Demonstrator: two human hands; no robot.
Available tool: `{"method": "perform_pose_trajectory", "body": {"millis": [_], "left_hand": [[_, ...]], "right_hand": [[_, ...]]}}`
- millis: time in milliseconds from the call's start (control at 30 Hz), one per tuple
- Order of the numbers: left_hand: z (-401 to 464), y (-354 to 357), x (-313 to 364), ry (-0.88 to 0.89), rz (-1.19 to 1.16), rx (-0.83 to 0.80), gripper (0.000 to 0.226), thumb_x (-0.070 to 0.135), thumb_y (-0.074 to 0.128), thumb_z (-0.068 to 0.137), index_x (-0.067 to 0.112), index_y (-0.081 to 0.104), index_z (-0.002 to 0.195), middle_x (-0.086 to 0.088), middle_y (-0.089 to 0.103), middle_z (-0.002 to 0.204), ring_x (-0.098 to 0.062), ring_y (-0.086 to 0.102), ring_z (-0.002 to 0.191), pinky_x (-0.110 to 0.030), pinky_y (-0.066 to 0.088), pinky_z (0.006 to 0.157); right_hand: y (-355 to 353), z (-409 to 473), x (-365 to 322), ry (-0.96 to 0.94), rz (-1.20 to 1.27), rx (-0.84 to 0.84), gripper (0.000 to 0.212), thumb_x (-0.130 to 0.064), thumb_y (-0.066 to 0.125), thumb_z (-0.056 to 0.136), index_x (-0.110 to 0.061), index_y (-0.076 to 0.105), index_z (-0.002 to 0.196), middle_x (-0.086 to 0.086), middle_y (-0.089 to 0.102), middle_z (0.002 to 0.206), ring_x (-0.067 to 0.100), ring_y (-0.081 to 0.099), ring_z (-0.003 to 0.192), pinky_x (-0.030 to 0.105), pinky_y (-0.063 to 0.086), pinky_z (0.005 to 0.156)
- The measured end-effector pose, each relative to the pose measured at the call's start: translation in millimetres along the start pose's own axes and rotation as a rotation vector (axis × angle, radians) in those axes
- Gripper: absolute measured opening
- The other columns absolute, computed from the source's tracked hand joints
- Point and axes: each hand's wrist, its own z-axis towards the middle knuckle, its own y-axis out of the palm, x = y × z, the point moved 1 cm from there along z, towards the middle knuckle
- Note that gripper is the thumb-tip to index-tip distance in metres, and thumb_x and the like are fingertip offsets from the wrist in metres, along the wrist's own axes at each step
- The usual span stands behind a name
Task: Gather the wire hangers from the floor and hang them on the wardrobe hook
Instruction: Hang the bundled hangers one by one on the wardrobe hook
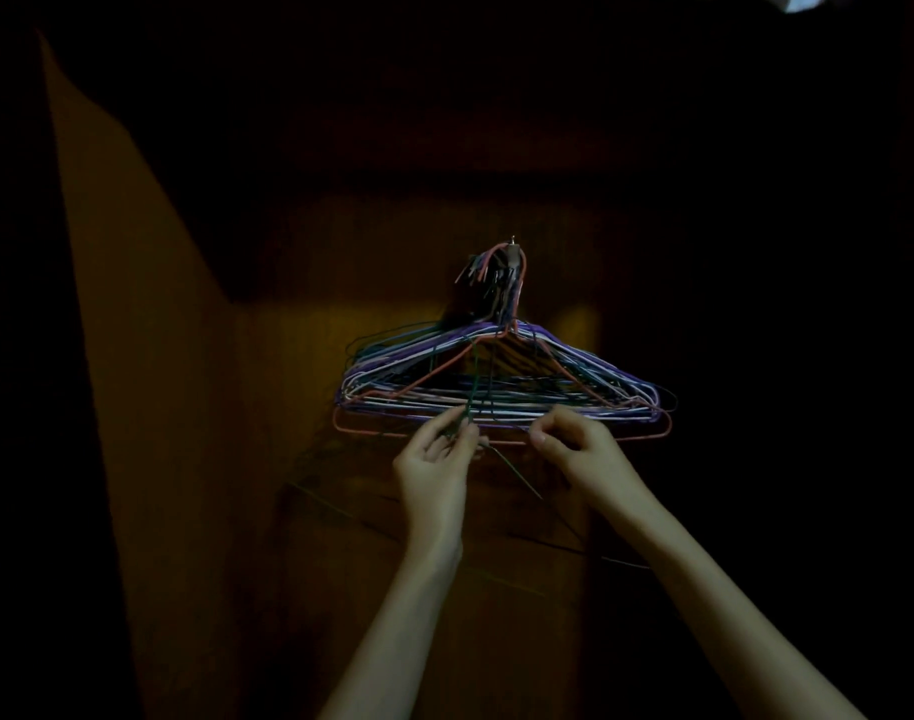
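A thick bunch of wire hangers (553, 376), purple, white, red and dark green, hangs from a small metal hook (511, 247) on the dark wooden wardrobe wall. My left hand (437, 459) pinches a thin green wire hanger (473, 387) that stands tangled in front of the bunch's bottom bars. My right hand (574, 441) is closed at the lower bars of the bunch, fingertips on a wire; which wire it grips is hard to tell in the dim light. More dark wire runs down below my hands.
The wooden wardrobe panel (148, 407) fills the view, with a lit strip on the left and deep shadow on both sides. A pale object (803, 0) shows at the top right edge.
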Motion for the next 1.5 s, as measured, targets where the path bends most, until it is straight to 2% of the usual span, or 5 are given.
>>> {"method": "perform_pose_trajectory", "body": {"millis": [333,567,967,1267,1500], "left_hand": [[-56.9,-30.4,-6.0,-0.143,-0.017,-0.105,0.022,0.001,0.063,0.084,0.019,0.065,0.096,-0.004,0.071,0.089,-0.006,0.069,0.073,-0.015,0.054,0.065],[-89.8,-63.2,2.3,-0.17,-0.01,-0.033,0.021,0.0,0.062,0.084,0.017,0.065,0.095,-0.001,0.072,0.086,-0.008,0.069,0.072,-0.017,0.054,0.064],[-134.7,-67.8,11.9,-0.153,-0.037,0.034,0.017,0.003,0.064,0.083,0.016,0.066,0.094,-0.001,0.073,0.086,-0.008,0.069,0.074,-0.015,0.053,0.062],[-135.2,-57.4,9.9,-0.169,-0.065,0.076,0.016,0.005,0.066,0.082,0.016,0.064,0.092,-0.003,0.072,0.079,-0.007,0.069,0.071,-0.016,0.054,0.063],[-102.1,-41.4,6.8,-0.121,-0.094,0.076,0.017,0.001,0.062,0.085,0.017,0.062,0.091,-0.006,0.07,0.082,-0.008,0.069,0.069,-0.016,0.055,0.064]], "right_hand": [[38.3,-35.5,-5.9,0.003,0.21,-0.095,0.016,-0.006,0.053,0.092,-0.018,0.064,0.095,-0.006,0.066,0.085,-0.001,0.062,0.074,0.016,0.051,0.068],[48.6,-58.2,13.1,0.296,0.296,-0.054,0.015,-0.01,0.049,0.096,-0.009,0.063,0.1,0.004,0.062,0.077,0.005,0.058,0.059,0.012,0.042,0.048],[40.0,-82.8,11.5,0.112,-0.358,-0.099,0.02,-0.019,0.068,0.082,-0.013,0.07,0.101,-0.003,0.056,0.1,0.008,0.052,0.094,0.021,0.042,0.079],[32.9,-93.3,-19.9,0.064,0.157,-0.075,0.014,-0.007,0.061,0.087,-0.016,0.066,0.078,-0.006,0.064,0.071,-0.005,0.056,0.055,0.01,0.042,0.05],[32.0,-73.3,-30.2,0.028,0.18,-0.153,0.009,-0.008,0.059,0.088,-0.009,0.068,0.091,-0.002,0.067,0.082,-0.004,0.061,0.068,0.009,0.047,0.063]]}}
